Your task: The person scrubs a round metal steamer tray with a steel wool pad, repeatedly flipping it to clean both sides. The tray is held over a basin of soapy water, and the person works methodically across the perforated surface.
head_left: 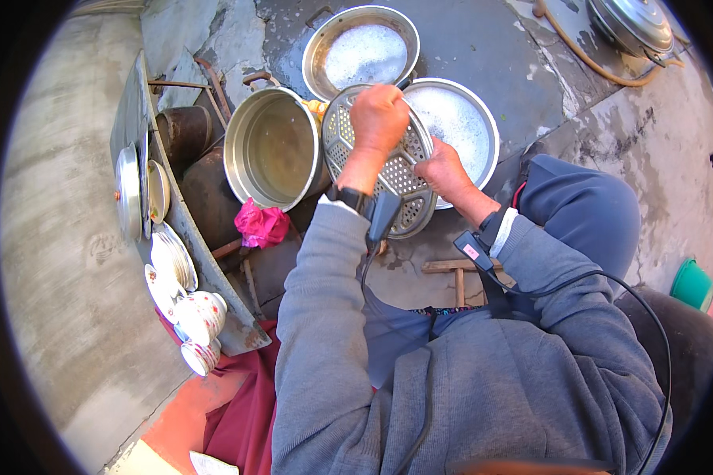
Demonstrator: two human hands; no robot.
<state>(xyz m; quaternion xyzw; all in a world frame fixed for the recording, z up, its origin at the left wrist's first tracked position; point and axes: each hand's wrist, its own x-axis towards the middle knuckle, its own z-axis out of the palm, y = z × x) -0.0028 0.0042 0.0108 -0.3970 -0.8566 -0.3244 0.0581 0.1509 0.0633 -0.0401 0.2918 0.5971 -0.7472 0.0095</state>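
I log the perforated metal plate [404,178] tilted between the two hands, in front of the person's knees. The right hand [449,170] is clamped on its right rim, thumb laid over the face. The left hand [380,119] is curled against the upper part of the face; its fingertips are hidden, so I cannot tell whether they hold anything.

Markings: the device [474,252] at the right wrist carries a small pale pink label, its print too small for me to read over the feed. I note red floral decoration on the white teapot [201,318] and on the white cup [200,359] just beside it.

Surroundings: I find two basins of white suds, one [318,70] beyond the hands and one [493,142] to the right. A deep pot [234,150] of murky water stands left of the plate, a crumpled pink bag [261,225] at its near side.
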